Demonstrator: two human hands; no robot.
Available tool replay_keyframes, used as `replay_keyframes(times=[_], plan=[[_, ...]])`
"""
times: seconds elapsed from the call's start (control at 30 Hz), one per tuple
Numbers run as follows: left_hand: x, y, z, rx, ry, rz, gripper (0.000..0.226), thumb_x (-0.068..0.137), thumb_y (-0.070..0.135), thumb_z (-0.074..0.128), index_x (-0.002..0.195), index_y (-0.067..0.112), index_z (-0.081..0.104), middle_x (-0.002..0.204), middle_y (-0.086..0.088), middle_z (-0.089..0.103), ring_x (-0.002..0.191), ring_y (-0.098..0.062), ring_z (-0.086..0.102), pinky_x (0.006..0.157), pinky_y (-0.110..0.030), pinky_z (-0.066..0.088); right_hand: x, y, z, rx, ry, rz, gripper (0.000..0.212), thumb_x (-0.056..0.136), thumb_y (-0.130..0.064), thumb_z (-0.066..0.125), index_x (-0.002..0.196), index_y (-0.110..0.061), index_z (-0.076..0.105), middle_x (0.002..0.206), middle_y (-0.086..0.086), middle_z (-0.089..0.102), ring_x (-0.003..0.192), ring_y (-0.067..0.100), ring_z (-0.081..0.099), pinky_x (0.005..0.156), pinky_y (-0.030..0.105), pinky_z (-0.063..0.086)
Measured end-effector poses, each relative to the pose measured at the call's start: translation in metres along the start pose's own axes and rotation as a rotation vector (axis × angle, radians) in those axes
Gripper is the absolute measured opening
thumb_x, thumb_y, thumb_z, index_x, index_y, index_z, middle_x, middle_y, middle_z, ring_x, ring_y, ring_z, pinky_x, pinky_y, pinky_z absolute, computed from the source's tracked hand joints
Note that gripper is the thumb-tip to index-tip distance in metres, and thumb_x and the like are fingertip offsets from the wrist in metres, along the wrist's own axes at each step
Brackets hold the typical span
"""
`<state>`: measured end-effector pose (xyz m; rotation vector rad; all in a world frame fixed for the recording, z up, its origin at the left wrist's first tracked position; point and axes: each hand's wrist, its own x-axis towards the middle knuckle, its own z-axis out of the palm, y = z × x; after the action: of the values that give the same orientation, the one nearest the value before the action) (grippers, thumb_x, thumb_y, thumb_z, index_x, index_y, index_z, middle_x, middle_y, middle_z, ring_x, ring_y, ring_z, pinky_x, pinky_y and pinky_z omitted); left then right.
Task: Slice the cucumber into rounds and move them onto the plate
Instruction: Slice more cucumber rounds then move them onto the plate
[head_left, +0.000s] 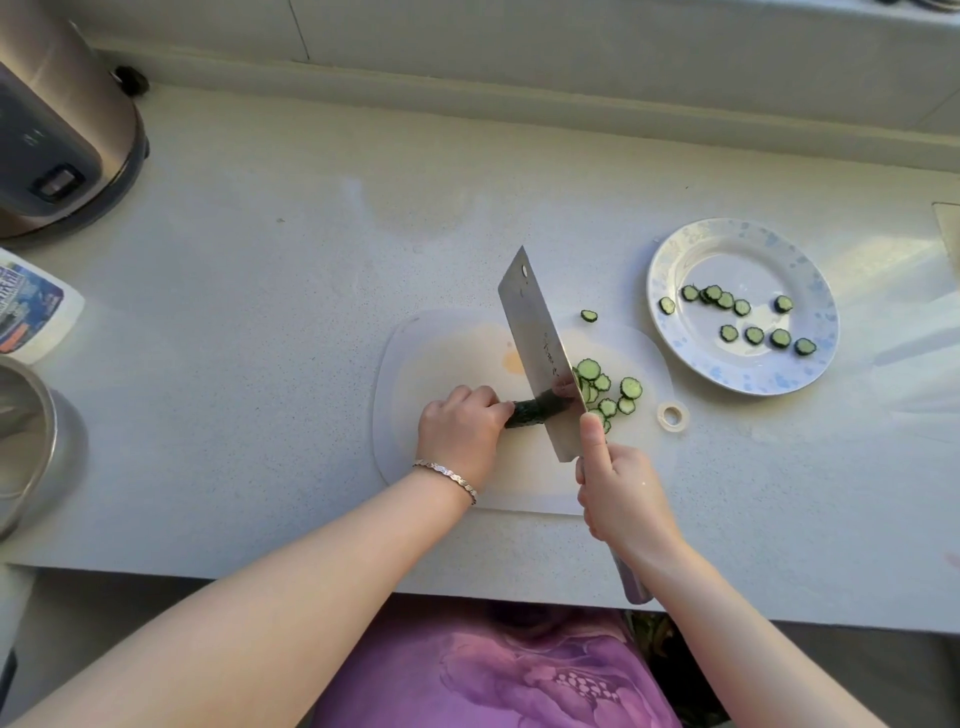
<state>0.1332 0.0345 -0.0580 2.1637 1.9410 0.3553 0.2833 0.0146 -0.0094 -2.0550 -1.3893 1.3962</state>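
Note:
A dark green cucumber (530, 413) lies on the white cutting board (447, 343), pinned down by my left hand (460, 434). My right hand (621, 493) grips the handle of a wide cleaver (540, 353), whose blade stands on the cucumber's right end. Several cut rounds (608, 392) lie on the board just right of the blade, and one round (588, 315) sits at the board's far edge. The white plate with blue speckles (675, 260) at the right holds several rounds (748, 319).
A steel appliance (57, 130) stands at the far left, with a metal pot (31, 441) and a labelled packet (31, 312) below it. The board's hanging loop (672, 415) lies near the plate. The counter's front edge (467, 587) runs under my forearms.

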Motion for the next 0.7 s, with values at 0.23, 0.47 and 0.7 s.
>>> replay_keyframes(times=[0.23, 0.47, 0.7], plan=[[-0.001, 0.001, -0.003, -0.005, -0.010, -0.020, 0.043, 0.027, 0.004, 0.091, 0.060, 0.026, 0.075, 0.052, 0.006, 0.064, 0.047, -0.016, 0.062, 0.037, -0.015, 0.039, 0.010, 0.002, 0.013, -0.001, 0.017, 0.009, 0.058, 0.092, -0.058, 0.029, 0.057, -0.012, 0.036, 0.048, 0.003, 0.038, 0.049, 0.021, 0.036, 0.053, 0.033, 0.033], [-0.001, -0.001, -0.004, 0.028, -0.006, 0.028, 0.022, 0.042, 0.012, 0.066, 0.058, 0.026, 0.074, 0.051, 0.007, 0.065, 0.046, -0.014, 0.062, 0.044, -0.013, 0.023, 0.000, 0.001, -0.009, 0.167, -0.008, 0.105, 0.055, 0.091, -0.057, 0.032, 0.057, -0.015, 0.033, 0.042, -0.005, 0.026, 0.039, 0.014, 0.023, 0.038, 0.021, 0.023], [0.000, 0.001, -0.004, 0.080, -0.033, 0.017, 0.028, 0.037, 0.006, 0.083, 0.056, 0.024, 0.073, 0.048, 0.005, 0.063, 0.045, -0.016, 0.061, 0.046, -0.013, 0.020, -0.004, -0.001, -0.003, 0.056, -0.019, 0.034, 0.056, 0.089, -0.060, 0.030, 0.053, -0.017, 0.031, 0.034, -0.010, 0.029, 0.041, 0.016, 0.029, 0.049, 0.027, 0.027]])
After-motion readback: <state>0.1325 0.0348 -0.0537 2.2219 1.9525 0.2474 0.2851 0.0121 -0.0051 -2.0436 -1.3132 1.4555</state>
